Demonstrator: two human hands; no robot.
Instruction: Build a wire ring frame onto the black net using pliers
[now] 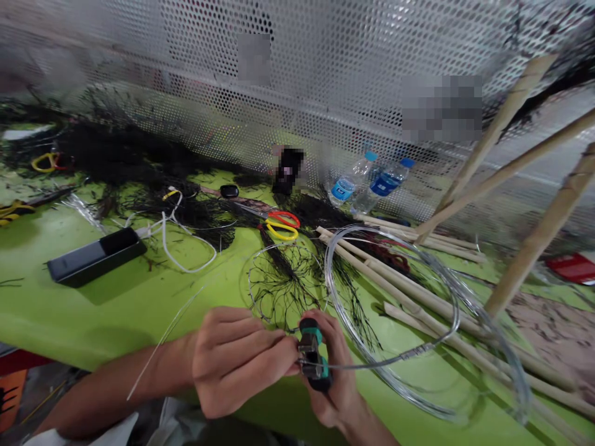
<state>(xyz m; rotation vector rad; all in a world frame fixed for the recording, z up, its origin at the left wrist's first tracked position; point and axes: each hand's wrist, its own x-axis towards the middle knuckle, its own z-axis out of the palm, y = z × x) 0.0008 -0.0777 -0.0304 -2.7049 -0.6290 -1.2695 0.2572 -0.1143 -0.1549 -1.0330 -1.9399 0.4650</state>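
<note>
The right hand (341, 365) was wrapped around a pair of green-and-black pliers (310, 335), their head turned toward the left hand (246, 359), so that the tool seemed braced in the palm while the fingers closed on the far handle. The grey metal-looking wire (372, 366) ran through the pliers at the near middle of the scene, then off to the right, where it met the loose coil of clear, shiny strand (328, 272). The left hand was clenched in a pinch against the pliers' head, apparently grasping the wire to steady it there; its own fingers hid the exact contact. The coil lay on the right, leaning over several pale, peeled wooden poles (411, 290), which probably left enough slack to feed the wire without a pull. Just beyond the hands, a spray of thin black twigs (290, 272) lay on the lime-green tabletop (106, 322), with red-and-yellow-handled scissors (284, 225) farther back, presumably set down where an arm could reach them. A dark, oblong box with a white cable (97, 257) sat on the left, and two clear, blue-capped plastic bottles (344, 188) stood at the far side by the perforated metal sheet (199, 80), well away from the work.
</note>
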